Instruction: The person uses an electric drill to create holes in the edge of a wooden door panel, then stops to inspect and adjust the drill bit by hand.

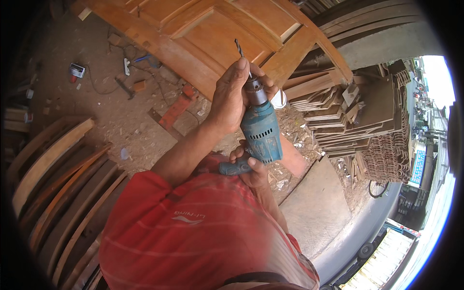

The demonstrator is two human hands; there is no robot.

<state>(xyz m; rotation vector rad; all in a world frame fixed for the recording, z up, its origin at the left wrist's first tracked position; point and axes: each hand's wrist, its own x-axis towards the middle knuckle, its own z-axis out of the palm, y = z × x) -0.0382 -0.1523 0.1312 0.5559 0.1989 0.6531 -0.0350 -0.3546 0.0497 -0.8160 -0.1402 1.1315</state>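
A teal power drill (262, 133) with a metal keyed chuck (255, 92) is held up close to my chest, its nose pointing away from me. My right hand (257, 175) is wrapped round its grip (235, 167). At the chuck end, my left hand (233, 94) closes its thumb and fingers round a twisted drill bit (239, 47), whose fluted tip sticks out beyond the fingertips. The fingers partly cover where the bit enters the chuck. Beyond the drill lies a large brown panelled wooden door (217, 36).
Stacked boards (357, 116) stand to the right, beside a road. Curved wooden pieces (53, 159) lean at the lower left. A hammer (125, 89), a red-and-white device (76, 71) with a cord and an orange-red metal piece (178, 110) lie on the dirt floor.
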